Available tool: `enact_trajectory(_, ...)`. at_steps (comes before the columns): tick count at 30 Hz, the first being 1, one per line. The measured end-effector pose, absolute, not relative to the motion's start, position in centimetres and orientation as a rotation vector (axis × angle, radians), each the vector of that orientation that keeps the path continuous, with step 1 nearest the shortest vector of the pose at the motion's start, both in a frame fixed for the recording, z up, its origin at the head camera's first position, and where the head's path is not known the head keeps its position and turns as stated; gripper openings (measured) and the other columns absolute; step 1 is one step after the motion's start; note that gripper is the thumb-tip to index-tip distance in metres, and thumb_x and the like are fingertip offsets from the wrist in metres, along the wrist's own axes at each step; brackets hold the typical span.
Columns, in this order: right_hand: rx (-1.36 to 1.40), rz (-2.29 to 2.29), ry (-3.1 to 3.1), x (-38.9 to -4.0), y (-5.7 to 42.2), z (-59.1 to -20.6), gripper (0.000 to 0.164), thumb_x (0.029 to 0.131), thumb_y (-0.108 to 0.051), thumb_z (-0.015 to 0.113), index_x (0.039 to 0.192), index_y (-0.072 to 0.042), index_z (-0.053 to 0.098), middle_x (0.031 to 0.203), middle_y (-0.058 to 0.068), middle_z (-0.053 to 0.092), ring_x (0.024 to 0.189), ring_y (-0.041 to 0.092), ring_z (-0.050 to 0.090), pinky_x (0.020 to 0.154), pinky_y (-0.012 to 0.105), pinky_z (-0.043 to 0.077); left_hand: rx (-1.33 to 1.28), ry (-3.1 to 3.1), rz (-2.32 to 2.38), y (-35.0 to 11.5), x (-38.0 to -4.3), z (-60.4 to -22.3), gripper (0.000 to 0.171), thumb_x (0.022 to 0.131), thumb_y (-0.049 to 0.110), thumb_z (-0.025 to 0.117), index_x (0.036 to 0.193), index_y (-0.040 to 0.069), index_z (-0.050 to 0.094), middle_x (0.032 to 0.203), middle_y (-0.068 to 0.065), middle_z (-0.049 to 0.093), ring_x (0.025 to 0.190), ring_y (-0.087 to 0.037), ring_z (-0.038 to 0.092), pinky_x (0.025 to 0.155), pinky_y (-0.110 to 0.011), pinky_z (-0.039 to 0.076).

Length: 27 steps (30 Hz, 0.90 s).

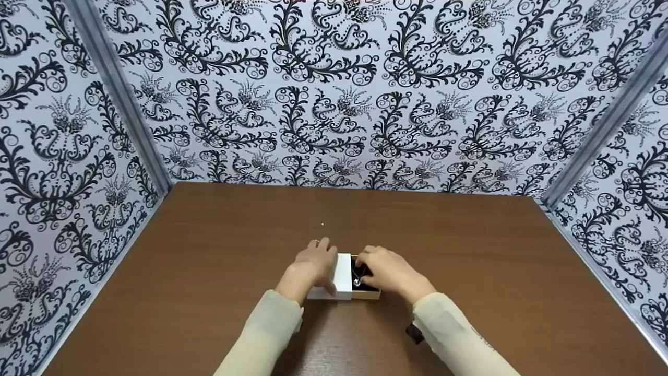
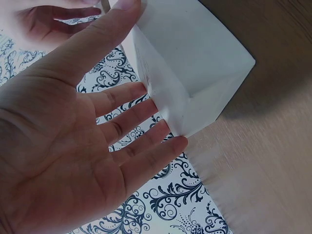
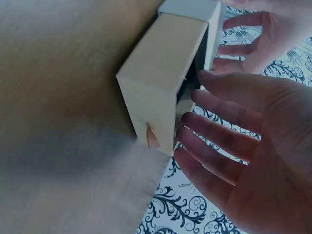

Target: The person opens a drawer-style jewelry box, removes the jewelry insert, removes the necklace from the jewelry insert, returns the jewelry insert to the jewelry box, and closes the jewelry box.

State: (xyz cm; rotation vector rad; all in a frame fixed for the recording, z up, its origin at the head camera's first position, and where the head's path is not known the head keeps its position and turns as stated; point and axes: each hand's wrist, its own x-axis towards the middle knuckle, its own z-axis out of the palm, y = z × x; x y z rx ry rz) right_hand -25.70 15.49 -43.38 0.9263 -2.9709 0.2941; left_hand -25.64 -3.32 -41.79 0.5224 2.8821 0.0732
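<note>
A white box sleeve (image 1: pixel 343 277) lies on the table with a tan drawer (image 1: pixel 366 295) pulled partway out of its right end. Inside the drawer, on dark lining, rests a necklace with a shiny pendant (image 1: pixel 357 282). My left hand (image 1: pixel 313 263) holds the sleeve, thumb on the near side and fingertips at the far side. Over the drawer hovers my right hand (image 1: pixel 389 269), thumb close to the pendant and fingers by the far rim. In the right wrist view, those fingers (image 3: pixel 219 141) look loosely extended; whether they touch the necklace is hidden.
The brown wooden table (image 1: pixel 235 230) spreads around the box. Patterned panels (image 1: pixel 334 104) rise behind it and on both sides, joined by grey metal posts. A tiny white speck (image 1: pixel 322 224) lies beyond the box.
</note>
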Motion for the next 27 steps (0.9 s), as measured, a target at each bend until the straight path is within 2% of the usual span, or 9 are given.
enact_trajectory(9,0.937,0.249,-3.016,-25.5,14.8,-43.8,0.041,0.082,-0.022,0.080,0.115,-0.001,0.068,0.111,0.013,0.066,0.101,0.031,0.064,0.090,0.047,0.054,0.522,2.889,0.079,-3.4,-25.6,-41.8,0.084,0.063,0.044,0.093,0.128,0.007,0.055,0.132,-0.012,0.047,0.130,-0.033,0.045,0.098,-0.044,0.053)
enact_trajectory(15,0.932,0.255,-3.003,-25.8,14.5,-44.4,0.044,0.078,-0.019,0.083,0.115,-0.001,0.068,0.107,0.012,0.066,0.096,0.032,0.063,0.087,0.047,0.055,0.515,2.888,0.084,-3.4,-25.5,-41.8,0.083,0.064,0.044,0.093,0.128,0.007,0.054,0.134,-0.012,0.046,0.131,-0.033,0.045,0.097,-0.045,0.053)
enact_trajectory(21,0.958,0.258,-2.962,-26.0,14.4,-44.9,0.046,0.075,-0.018,0.085,0.114,0.000,0.069,0.104,0.013,0.066,0.092,0.032,0.058,0.083,0.049,0.053,0.495,2.859,0.051,-3.3,-25.3,-41.4,0.084,0.069,0.044,0.090,0.135,0.009,0.050,0.142,-0.011,0.041,0.140,-0.033,0.038,0.102,-0.043,0.051)
enact_trajectory(27,0.953,0.281,-2.943,-26.1,14.3,-45.3,0.045,0.075,-0.018,0.085,0.112,0.001,0.069,0.105,0.014,0.063,0.096,0.031,0.053,0.084,0.051,0.052,0.491,2.854,0.036,-3.2,-25.3,-41.4,0.083,0.070,0.044,0.089,0.135,0.009,0.050,0.143,-0.012,0.041,0.141,-0.033,0.038,0.103,-0.042,0.051)
